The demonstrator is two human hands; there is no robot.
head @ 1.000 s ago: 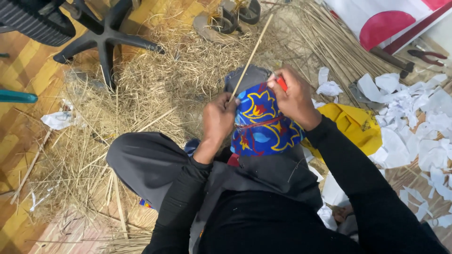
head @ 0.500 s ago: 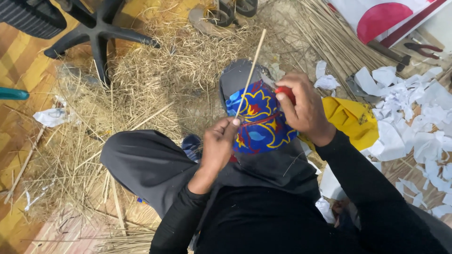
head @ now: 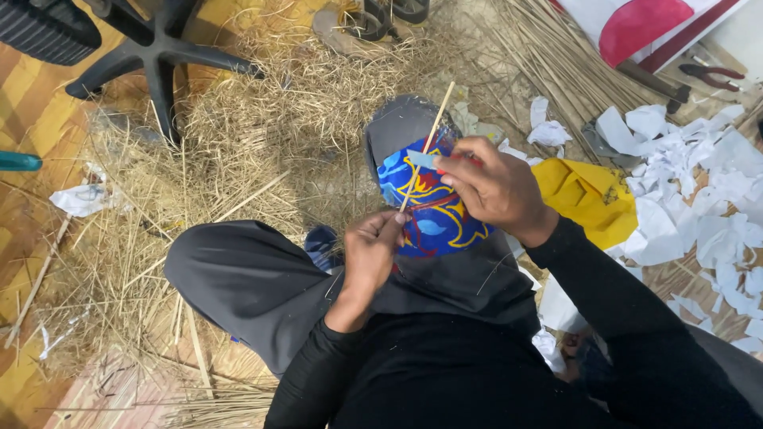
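Thin stick (head: 425,147): over raised knee, tip toward 1 o'clock; left hand (head: 372,250) grip pinched on lower end, right hand (head: 491,184) grip closed on small blade (head: 421,159). Best shaved with light, shallow strokes away from fingers.

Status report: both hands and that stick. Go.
Left hand pinches the thin stick at its lower end. Right hand holds a small blade against it, over the blue patterned cloth. Nothing blocking.
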